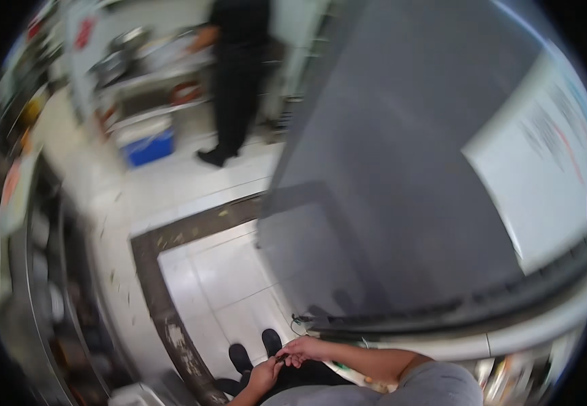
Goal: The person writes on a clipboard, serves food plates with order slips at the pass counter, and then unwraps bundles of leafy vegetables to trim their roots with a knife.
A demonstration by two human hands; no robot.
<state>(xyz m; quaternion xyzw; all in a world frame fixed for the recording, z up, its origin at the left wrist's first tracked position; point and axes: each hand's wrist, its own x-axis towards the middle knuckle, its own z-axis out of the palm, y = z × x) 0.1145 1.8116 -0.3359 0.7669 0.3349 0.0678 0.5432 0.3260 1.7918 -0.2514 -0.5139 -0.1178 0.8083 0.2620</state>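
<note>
My left hand [265,374] and my right hand [301,350] meet low in front of my body, at the bottom of the head view. Both have closed fingers, pinching a small dark object [281,358] between them. Its kind is too small and blurred to make out. Just beyond the right hand, a thin dark cord or wire [297,323] shows by the lower corner of the large grey panel [388,176]. Below the hands are my dark shoes [241,357] on the tiled floor.
A white sheet [530,169] with writing hangs on the grey panel. A dark floor channel [148,264] crosses the white tiles [205,271]. Metal shelving [43,271] lines the left. Ahead, a person in black [236,81] stands at a shelf unit above a blue box [149,147].
</note>
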